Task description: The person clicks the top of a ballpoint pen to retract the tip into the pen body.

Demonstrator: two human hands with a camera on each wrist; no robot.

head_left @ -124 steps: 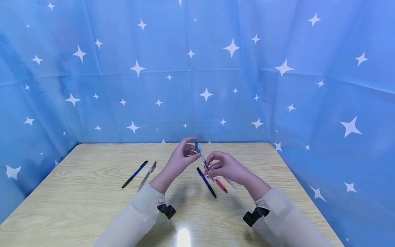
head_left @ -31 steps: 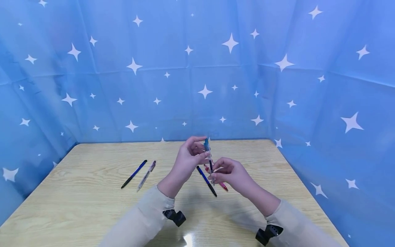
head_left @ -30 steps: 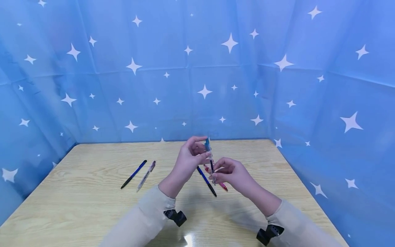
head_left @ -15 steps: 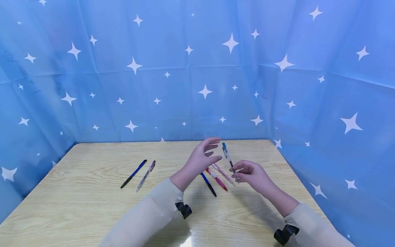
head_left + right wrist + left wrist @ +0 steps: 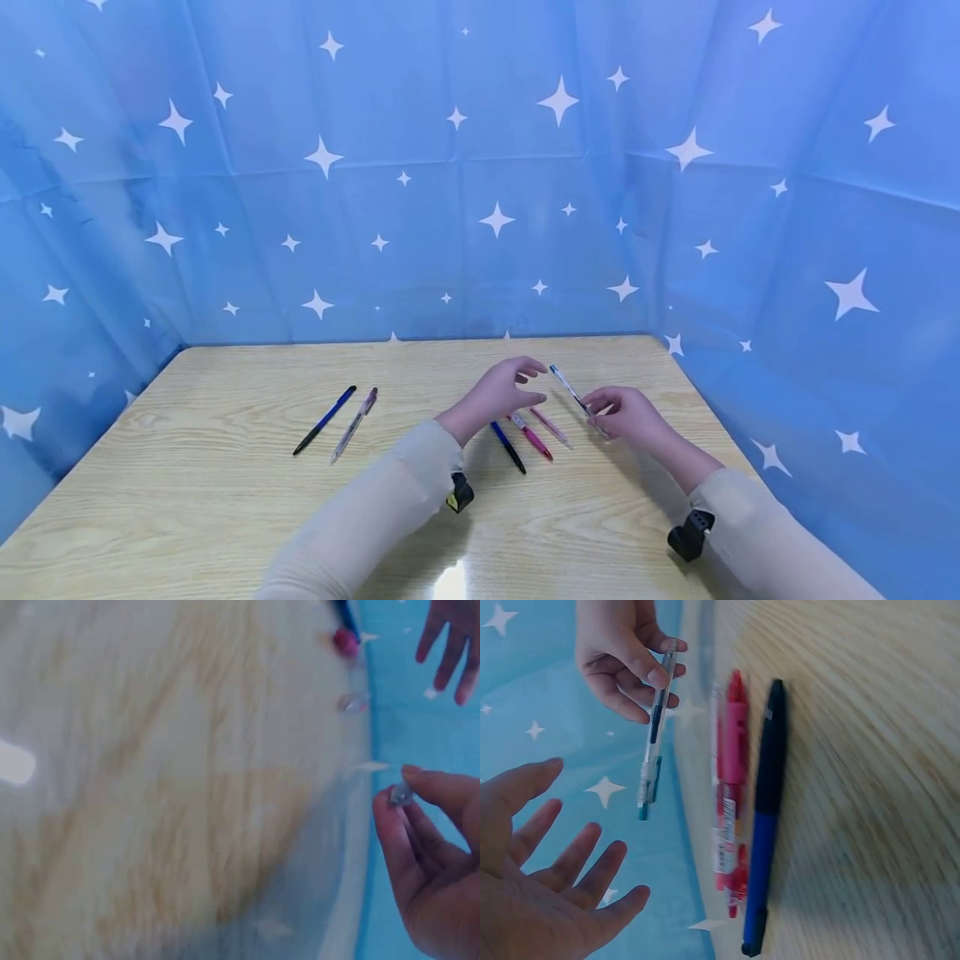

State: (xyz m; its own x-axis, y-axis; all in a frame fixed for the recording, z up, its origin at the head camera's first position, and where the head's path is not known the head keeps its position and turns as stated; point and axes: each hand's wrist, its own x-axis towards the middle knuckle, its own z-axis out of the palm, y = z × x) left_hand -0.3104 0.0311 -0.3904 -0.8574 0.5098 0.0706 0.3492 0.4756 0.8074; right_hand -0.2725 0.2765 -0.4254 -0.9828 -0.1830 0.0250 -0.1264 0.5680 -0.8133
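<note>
My right hand pinches a clear pen with a teal top between thumb and fingers near its tip end. In the left wrist view that pen hangs off the table, its teal end away from the hand. My left hand has its fingers spread and holds nothing, a little left of the pen. Below it lie a blue pen with a black grip, a pink-red pen and a clear pinkish pen. The left hand hides the upper ends of some of these.
On the left of the wooden table lie another blue and black pen and a clear pen with a purplish top, side by side. A blue star-patterned curtain stands behind and along the sides.
My left hand has let go of the teal-topped pen. The right hand has carried it to the right, lower and more tilted, uncovering the pink pens; the left hand has followed rightward.
</note>
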